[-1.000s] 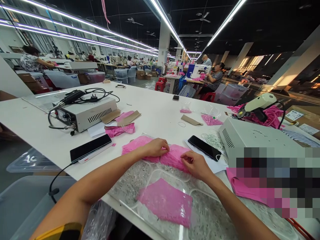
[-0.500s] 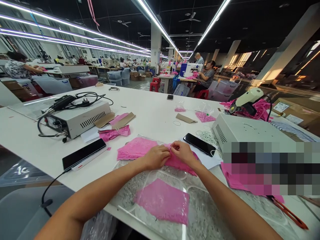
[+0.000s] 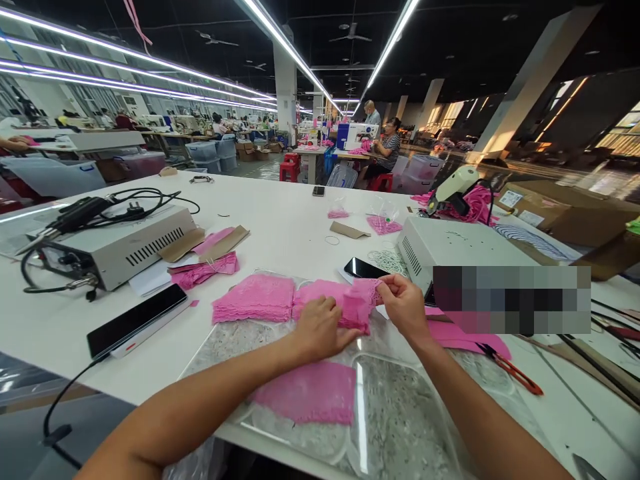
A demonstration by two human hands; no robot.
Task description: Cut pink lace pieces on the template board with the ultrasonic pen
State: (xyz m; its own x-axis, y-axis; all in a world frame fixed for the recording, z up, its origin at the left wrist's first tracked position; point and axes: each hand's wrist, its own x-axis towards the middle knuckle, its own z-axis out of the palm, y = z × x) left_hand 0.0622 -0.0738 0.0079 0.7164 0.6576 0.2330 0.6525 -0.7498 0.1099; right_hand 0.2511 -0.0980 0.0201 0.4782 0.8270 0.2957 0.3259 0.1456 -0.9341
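My right hand (image 3: 404,305) pinches the edge of a pink lace fabric piece (image 3: 364,293), lifting its right end off the right-hand stack of pink pieces (image 3: 310,293). My left hand (image 3: 320,328) rests on the front of that stack, thumb stretched out to the right and the other fingers lying over the fabric. Just left of it is a second neat stack of pink lace pieces (image 3: 255,299). Nearer to me, a single pink piece (image 3: 313,393) lies on the grey marbled mat (image 3: 400,407) with a glossy clear sheet, partly behind my left forearm.
A grey box with vents (image 3: 145,247) and a corded tool stand at left, near a charging phone (image 3: 137,320). Another phone (image 3: 363,268) lies behind my right hand. At right are a second grey box (image 3: 460,240), red-handled snips (image 3: 515,373) and blurred-out items.
My right hand has moved right and up, pulling a piece's edge from the stack. My left hand has slid lower and flattened on the stack. The view has turned slightly right.
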